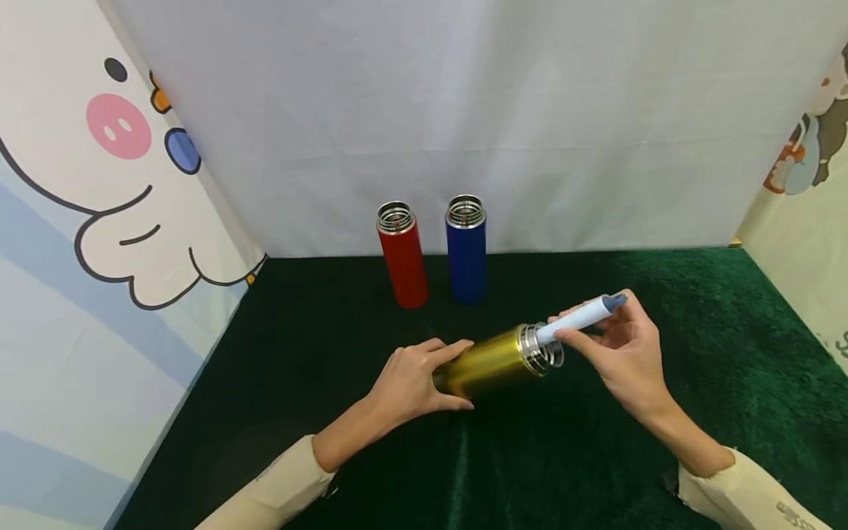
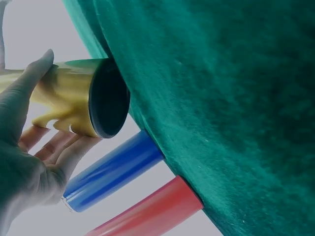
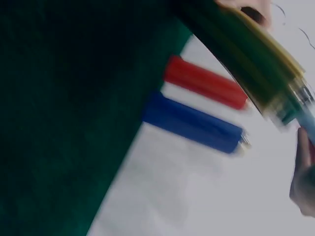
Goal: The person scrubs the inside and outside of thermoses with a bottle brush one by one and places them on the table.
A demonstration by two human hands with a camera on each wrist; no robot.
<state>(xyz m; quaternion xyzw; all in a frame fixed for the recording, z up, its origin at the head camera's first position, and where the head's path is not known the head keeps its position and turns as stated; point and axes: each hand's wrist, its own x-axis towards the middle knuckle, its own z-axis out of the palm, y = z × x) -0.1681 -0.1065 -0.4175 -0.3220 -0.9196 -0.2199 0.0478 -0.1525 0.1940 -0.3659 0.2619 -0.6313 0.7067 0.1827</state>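
My left hand [image 1: 414,379] grips a gold metal bottle [image 1: 486,362] near its base, thumb on one side and fingers on the other. The bottle is tilted on its side, its open steel mouth toward the right; its dark base [image 2: 110,98] faces the left wrist view. My right hand [image 1: 626,350] pinches a slim pale blue stick [image 1: 579,318] with a dark blue end, between thumb and fingers. The stick slants down to the bottle's mouth, and its lower end is hidden there. In the right wrist view the hand [image 3: 305,189] is blurred at the edge.
A red bottle [image 1: 405,269] and a blue bottle [image 1: 467,261] stand upright without lids at the back of the dark green cloth [image 1: 318,324]. Behind them hangs a pale curtain [image 1: 318,96]. Cartoon-printed sheets [image 1: 59,294] flank the left and right sides.
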